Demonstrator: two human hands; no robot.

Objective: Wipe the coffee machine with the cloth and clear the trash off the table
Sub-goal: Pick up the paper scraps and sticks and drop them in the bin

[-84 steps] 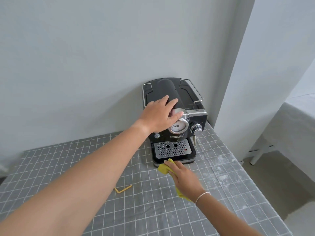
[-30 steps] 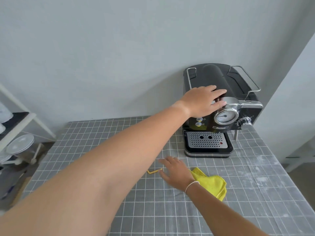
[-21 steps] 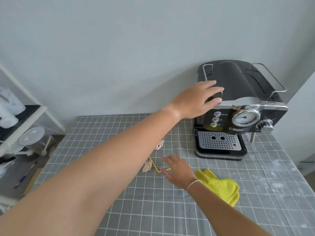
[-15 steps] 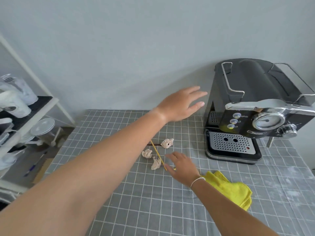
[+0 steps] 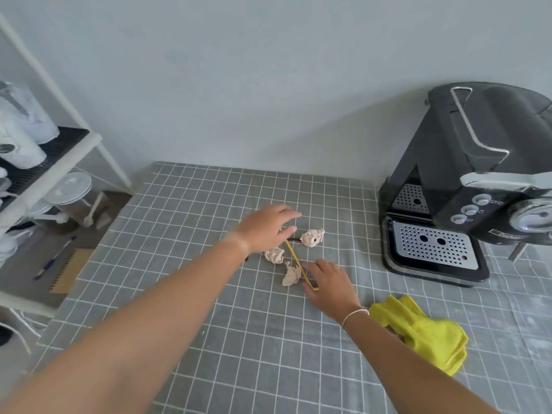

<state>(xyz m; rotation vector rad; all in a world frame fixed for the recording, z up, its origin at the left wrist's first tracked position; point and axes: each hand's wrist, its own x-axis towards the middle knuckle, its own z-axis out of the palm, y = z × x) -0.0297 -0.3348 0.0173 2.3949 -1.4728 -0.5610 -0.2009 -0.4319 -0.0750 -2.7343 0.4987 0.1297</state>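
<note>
The black coffee machine (image 5: 466, 180) stands at the table's far right against the wall. A yellow cloth (image 5: 424, 333) lies crumpled on the grey checked tablecloth (image 5: 191, 294), let go, just right of my right wrist. In the middle lie three crumpled paper wads (image 5: 312, 236) (image 5: 274, 254) (image 5: 292, 274), a yellow stick (image 5: 297, 261) and a thin dark stick (image 5: 294, 239). My left hand (image 5: 265, 227) hovers open just left of the wads. With its fingers spread flat, my right hand (image 5: 328, 285) rests at the near end of the yellow stick.
A white shelf rack (image 5: 44, 162) stands left of the table with cups and lidded containers. A pen and a notebook (image 5: 64, 270) lie on its lower shelf. The wall runs along the table's far edge.
My left hand has left the top of the coffee machine and come down left to the trash. My right hand dropped the cloth and reached the yellow stick. The view has turned left.
</note>
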